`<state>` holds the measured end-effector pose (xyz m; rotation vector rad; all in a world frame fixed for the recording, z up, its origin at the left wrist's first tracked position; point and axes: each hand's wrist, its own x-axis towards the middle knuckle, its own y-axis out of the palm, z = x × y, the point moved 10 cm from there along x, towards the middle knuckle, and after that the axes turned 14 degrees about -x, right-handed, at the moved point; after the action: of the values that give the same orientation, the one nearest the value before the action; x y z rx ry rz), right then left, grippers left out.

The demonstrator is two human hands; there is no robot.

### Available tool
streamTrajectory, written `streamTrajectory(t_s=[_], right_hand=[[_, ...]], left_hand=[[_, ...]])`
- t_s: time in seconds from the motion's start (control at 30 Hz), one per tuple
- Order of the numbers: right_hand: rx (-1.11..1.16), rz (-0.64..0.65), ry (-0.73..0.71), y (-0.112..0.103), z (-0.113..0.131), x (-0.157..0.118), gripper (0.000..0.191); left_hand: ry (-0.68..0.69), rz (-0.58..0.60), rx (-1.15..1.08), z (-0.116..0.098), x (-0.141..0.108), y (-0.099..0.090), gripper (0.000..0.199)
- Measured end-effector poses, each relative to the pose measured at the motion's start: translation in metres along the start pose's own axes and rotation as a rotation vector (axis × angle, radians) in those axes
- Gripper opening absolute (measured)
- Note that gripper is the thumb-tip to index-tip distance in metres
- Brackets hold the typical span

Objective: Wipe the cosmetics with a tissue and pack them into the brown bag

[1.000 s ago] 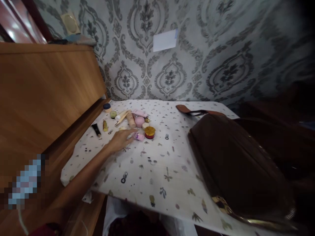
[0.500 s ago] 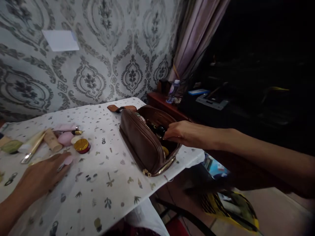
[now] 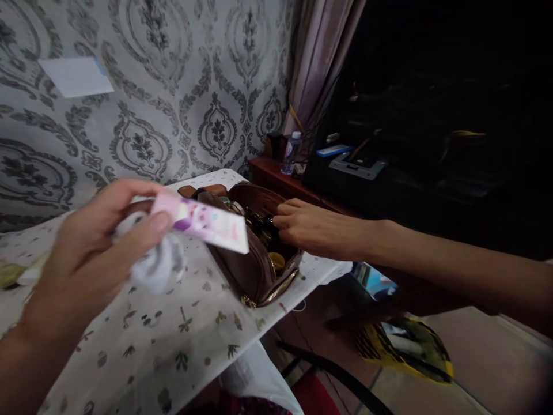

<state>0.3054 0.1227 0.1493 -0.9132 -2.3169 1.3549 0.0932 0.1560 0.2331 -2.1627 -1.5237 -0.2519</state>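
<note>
My left hand is raised over the table, thumb and fingers closed on a slim pink and white printed cosmetic tube. A blurred white and grey patterned thing hangs beneath those fingers; its kind I cannot make out. The tube's far end overlaps the near side of an open brown toiletry bag with a gold zipper. My right hand reaches into the bag over its right rim, fingers bent together beside dark items. What its fingertips hold is hidden. A yellow round item lies inside the bag.
A white patterned cloth covers the table, which stands against a papered wall. A tan strap lies behind the bag. A plastic bottle stands on a red-brown ledge. Below right are a yellow-black bag and a chair.
My left hand has risen from the table and moved right, now holding the tube and the white-grey thing. My right hand stays in the bag. The view has shifted slightly.
</note>
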Motion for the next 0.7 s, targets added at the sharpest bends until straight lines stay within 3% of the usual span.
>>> streamTrajectory(t_s=[0.13,0.2,0.27,0.4,0.5,0.6,0.7], right_hand=[[0.001,-0.087,0.035,-0.006,-0.002,-0.005,0.017],[0.011,-0.108,0.055,-0.008,-0.002,-0.006,0.017],[0.026,-0.119,0.067,-0.009,-0.002,-0.007,0.018],[0.080,-0.161,0.066,-0.011,0.000,-0.011,0.018],[0.125,-0.292,0.142,-0.028,0.000,-0.015,0.020],[0.220,-0.524,0.272,-0.064,0.013,-0.019,0.020],[0.469,-0.643,0.205,-0.084,0.057,-0.001,0.024]], left_hand=[[0.022,0.127,-0.058,-0.012,0.029,0.059,0.026],[0.026,0.183,-0.049,-0.010,0.033,0.071,0.028],[-0.012,0.189,-0.069,-0.003,0.030,0.068,0.029],[-0.136,0.096,-0.197,0.024,0.008,0.037,0.030],[-0.244,0.109,-0.191,0.060,-0.014,0.008,0.031],[-0.319,0.195,0.006,0.095,-0.035,-0.027,0.033],[-0.338,0.306,0.347,0.109,-0.054,-0.060,0.038]])
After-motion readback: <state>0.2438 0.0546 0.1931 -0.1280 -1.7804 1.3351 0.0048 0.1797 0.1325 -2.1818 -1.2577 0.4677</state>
